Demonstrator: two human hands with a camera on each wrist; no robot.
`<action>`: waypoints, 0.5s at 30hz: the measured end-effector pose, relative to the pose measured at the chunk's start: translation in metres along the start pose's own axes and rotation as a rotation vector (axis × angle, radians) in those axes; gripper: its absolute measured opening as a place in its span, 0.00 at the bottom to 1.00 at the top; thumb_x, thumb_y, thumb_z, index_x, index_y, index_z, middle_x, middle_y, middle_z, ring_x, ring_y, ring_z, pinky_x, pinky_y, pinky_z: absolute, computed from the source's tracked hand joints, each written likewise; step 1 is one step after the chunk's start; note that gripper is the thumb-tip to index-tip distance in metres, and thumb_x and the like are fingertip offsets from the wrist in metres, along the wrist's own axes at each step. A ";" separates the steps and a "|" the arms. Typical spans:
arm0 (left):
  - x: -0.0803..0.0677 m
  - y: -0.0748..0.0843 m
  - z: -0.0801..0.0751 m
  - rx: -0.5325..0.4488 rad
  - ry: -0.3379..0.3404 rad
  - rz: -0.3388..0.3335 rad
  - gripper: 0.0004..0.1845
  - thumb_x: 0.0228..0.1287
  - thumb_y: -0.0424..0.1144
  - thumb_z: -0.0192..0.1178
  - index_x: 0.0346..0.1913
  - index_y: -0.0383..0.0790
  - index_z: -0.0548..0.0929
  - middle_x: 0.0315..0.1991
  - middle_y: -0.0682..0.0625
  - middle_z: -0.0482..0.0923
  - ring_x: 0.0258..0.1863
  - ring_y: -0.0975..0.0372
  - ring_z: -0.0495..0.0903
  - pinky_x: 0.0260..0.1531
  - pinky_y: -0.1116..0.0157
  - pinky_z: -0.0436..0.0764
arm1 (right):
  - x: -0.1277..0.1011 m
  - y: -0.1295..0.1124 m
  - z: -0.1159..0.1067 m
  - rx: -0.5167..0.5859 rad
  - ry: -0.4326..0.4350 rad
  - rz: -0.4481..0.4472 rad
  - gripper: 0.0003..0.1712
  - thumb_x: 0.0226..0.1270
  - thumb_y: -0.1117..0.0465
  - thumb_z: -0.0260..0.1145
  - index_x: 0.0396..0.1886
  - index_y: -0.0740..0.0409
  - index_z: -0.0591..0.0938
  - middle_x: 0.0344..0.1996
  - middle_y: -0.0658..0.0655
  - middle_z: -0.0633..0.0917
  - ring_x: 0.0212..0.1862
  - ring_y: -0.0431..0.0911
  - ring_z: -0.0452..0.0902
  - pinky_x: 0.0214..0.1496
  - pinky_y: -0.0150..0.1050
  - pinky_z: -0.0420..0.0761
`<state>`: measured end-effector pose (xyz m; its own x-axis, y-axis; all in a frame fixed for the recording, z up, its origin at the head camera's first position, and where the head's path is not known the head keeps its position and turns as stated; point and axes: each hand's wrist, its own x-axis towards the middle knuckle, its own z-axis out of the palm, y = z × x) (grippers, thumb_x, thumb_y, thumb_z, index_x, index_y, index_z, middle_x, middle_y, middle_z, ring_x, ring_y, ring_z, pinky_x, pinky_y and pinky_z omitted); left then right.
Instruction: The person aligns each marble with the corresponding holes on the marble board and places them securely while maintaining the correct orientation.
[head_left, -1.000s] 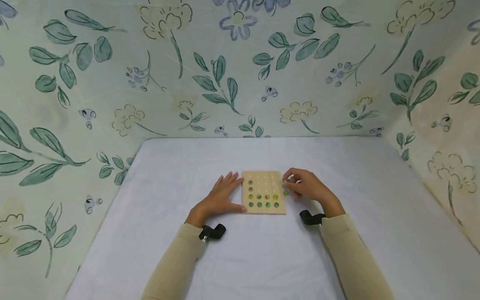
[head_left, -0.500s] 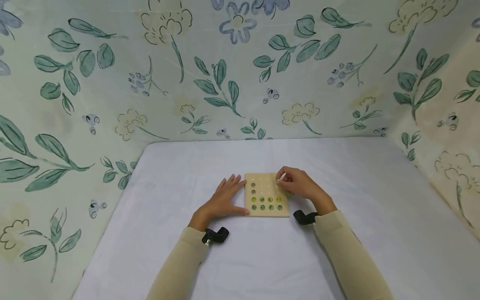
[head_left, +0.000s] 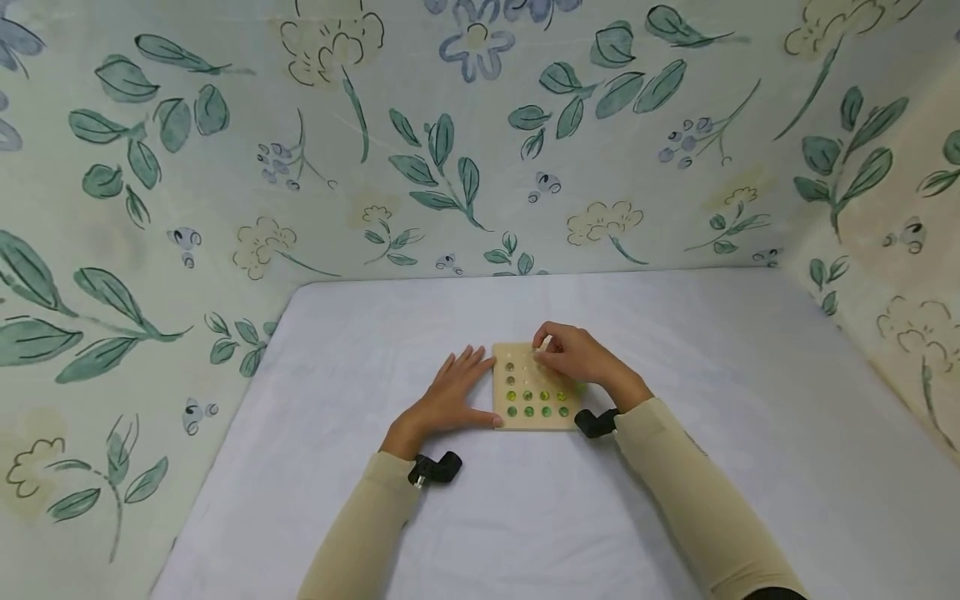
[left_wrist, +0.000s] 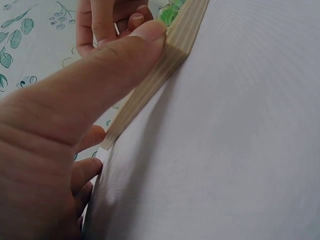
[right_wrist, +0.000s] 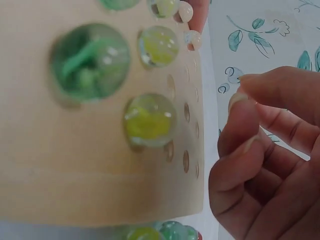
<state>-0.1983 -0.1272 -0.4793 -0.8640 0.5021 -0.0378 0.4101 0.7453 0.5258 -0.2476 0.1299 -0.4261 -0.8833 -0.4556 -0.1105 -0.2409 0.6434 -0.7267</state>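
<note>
We steady the wooden peg board [head_left: 534, 387] with our flat left hand [head_left: 448, 392]; our right hand [head_left: 572, 357] pinches a small marble, barely visible, over the empty upper holes. Seating it calls for alignment.

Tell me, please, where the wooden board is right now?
In the head view, the wooden board lies mid-table between the left hand and right hand.

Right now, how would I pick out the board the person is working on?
On the white-covered table, between the left hand and the right hand, lies a square pale wooden board drilled with rows of small holes. Its two near rows hold green and yellow glass marbles; nothing else on the table is wooden.
</note>
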 end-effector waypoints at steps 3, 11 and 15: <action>0.000 0.000 -0.002 -0.004 -0.003 -0.005 0.57 0.46 0.70 0.66 0.77 0.49 0.53 0.78 0.49 0.42 0.76 0.58 0.34 0.73 0.59 0.31 | 0.005 -0.003 0.000 0.008 -0.020 -0.020 0.08 0.69 0.60 0.62 0.45 0.54 0.76 0.23 0.56 0.77 0.22 0.46 0.70 0.22 0.34 0.71; -0.001 -0.002 0.000 -0.015 0.002 0.029 0.56 0.48 0.69 0.66 0.76 0.48 0.54 0.77 0.48 0.44 0.76 0.57 0.36 0.73 0.57 0.33 | 0.015 -0.004 0.007 0.056 -0.061 -0.053 0.07 0.70 0.61 0.61 0.45 0.56 0.77 0.18 0.56 0.77 0.19 0.45 0.69 0.21 0.34 0.70; -0.001 -0.001 -0.001 -0.012 0.004 0.025 0.56 0.48 0.69 0.65 0.76 0.48 0.54 0.77 0.47 0.44 0.76 0.56 0.36 0.73 0.56 0.33 | 0.021 -0.007 0.010 0.046 -0.081 -0.057 0.08 0.70 0.61 0.60 0.46 0.56 0.77 0.18 0.55 0.77 0.19 0.45 0.70 0.22 0.35 0.71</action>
<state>-0.1976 -0.1288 -0.4787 -0.8549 0.5184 -0.0211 0.4279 0.7275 0.5363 -0.2606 0.1096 -0.4295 -0.8325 -0.5406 -0.1211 -0.2699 0.5867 -0.7635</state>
